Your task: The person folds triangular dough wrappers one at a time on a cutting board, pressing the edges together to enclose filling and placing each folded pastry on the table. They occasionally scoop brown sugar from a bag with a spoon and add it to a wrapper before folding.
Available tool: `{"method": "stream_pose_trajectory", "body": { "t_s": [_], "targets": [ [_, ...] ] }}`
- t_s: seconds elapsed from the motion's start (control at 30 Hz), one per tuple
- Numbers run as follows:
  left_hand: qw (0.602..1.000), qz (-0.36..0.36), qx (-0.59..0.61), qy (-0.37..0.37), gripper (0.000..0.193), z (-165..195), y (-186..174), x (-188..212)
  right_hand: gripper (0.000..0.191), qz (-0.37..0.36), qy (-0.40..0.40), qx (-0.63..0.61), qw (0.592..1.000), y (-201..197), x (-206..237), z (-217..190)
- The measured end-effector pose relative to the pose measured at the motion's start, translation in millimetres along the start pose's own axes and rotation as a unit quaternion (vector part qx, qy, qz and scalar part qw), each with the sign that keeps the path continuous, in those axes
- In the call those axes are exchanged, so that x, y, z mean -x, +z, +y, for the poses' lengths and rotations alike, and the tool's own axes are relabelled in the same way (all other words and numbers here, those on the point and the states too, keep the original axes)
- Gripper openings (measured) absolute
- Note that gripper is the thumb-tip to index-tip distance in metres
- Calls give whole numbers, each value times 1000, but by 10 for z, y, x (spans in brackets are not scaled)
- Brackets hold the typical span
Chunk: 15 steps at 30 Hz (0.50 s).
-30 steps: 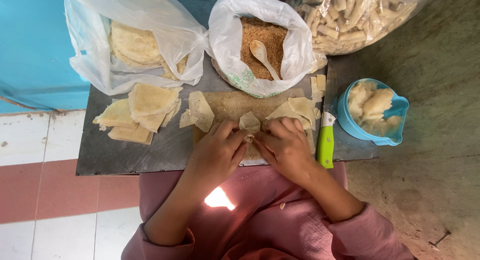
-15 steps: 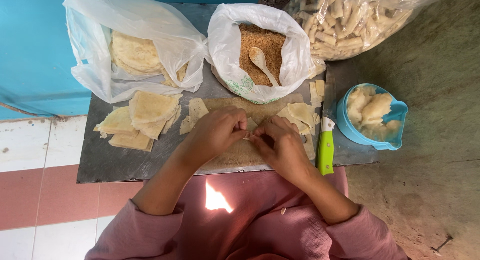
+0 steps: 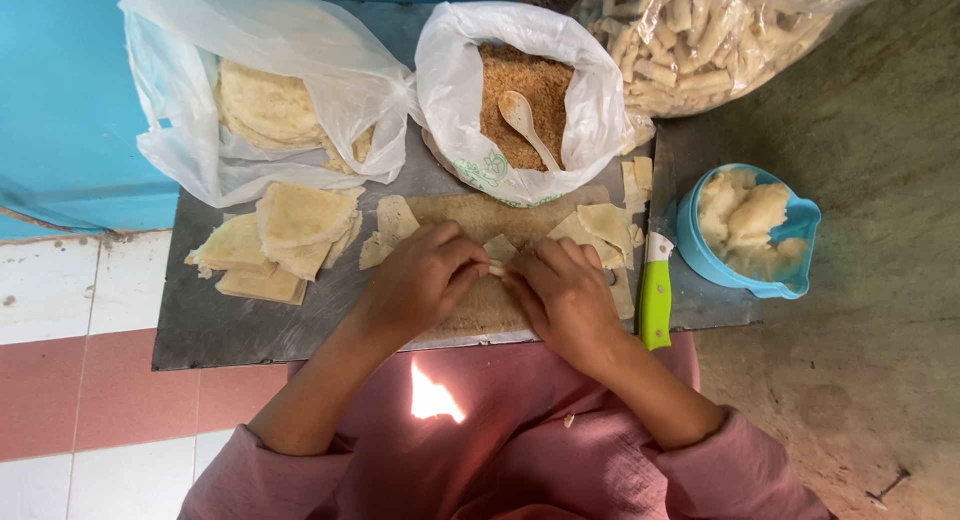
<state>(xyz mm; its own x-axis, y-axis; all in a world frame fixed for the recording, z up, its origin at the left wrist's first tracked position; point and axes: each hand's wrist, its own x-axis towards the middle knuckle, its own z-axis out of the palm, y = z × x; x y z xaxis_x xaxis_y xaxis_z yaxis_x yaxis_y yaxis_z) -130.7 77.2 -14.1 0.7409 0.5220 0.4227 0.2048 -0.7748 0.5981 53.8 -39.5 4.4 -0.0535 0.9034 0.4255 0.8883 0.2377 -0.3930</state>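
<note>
Matt grey metal tray, glossy thin plastic bags, smooth wooden spoon, glossy blue plastic bowl.

A small pale wrapper piece sits pinched between both hands on the wooden board, one corner poking up above the fingers, its lower part rolled and hidden under them.

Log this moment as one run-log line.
left hand: pinching wrapper piece | right hand: same piece | surface: wooden board | nearby: knife
</note>
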Motion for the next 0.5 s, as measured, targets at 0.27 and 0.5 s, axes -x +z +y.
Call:
{"method": "stream_pose_trajectory", "body": {
  "t_s": [0.27, 0.5],
  "targets": [
    [998, 26, 32, -55, 8, 105, 13, -129, 13, -32, 113, -117, 986, 18, -206, 161],
    [997, 7, -61, 44, 18, 122, 24, -57, 19, -4, 10, 41, 999, 84, -28, 24]
  ]
}}
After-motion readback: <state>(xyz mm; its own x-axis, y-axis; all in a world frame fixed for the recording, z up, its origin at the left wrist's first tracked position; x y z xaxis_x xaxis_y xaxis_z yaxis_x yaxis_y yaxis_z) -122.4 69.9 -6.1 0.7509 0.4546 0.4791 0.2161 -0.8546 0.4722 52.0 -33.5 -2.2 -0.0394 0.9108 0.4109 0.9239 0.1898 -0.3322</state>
